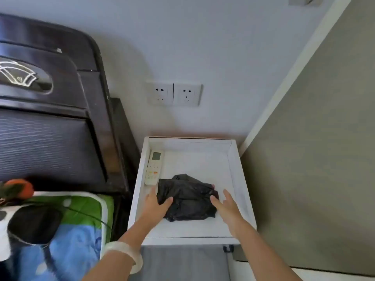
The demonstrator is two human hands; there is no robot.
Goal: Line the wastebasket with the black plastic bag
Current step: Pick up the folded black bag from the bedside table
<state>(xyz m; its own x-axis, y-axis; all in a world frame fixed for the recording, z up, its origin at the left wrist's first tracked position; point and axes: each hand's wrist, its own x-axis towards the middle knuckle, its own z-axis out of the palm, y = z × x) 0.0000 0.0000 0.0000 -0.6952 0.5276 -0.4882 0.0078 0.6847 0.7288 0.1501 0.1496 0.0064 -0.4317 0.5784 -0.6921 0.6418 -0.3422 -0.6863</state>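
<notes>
Both hands are spread open — the left hand [157, 201] with its thumb on the bag [187, 196], the right hand [225, 205] at its other edge, neither gripping. The bag lies crumpled between them on the counter [182, 230]. Best to pinch both edges, lift — then shake it open. Beyond the left hand, a remote [154, 167]. No wastebasket in sight.

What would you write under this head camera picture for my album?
Two hands, left hand and right hand, reach for a crumpled black plastic bag on a white bedside table, beside a remote control.
</notes>
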